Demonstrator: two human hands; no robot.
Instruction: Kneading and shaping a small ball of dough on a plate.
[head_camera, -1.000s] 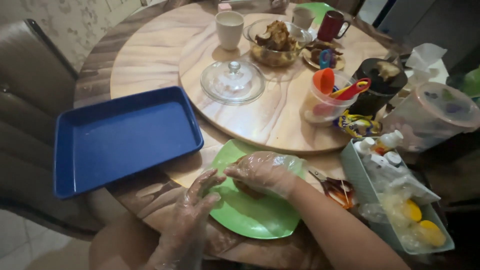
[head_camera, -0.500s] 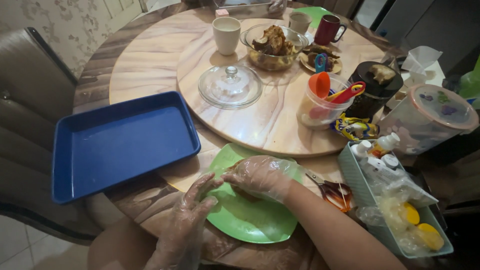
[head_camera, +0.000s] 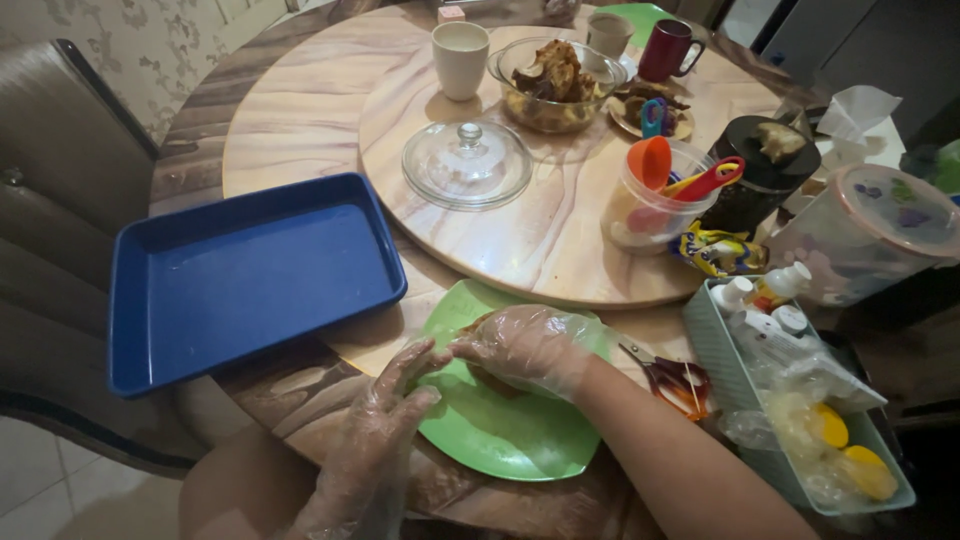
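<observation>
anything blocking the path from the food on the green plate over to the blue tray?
Nothing visible. The right hand covers the brown food on the green plate, the left hand beside it. The blue tray sits just left, only bare table between.

Your gloved right hand (head_camera: 525, 345) covered the brown food on the green plate (head_camera: 500, 440), so you could not tell what it was. The bottom edge cut off your left hand (head_camera: 375, 440) at the wrist. The basket (head_camera: 720, 350) ran past the corner.

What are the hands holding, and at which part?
The right hand covers a brownish piece of food on the green plate from above; the left hand touches its left edge.
</observation>
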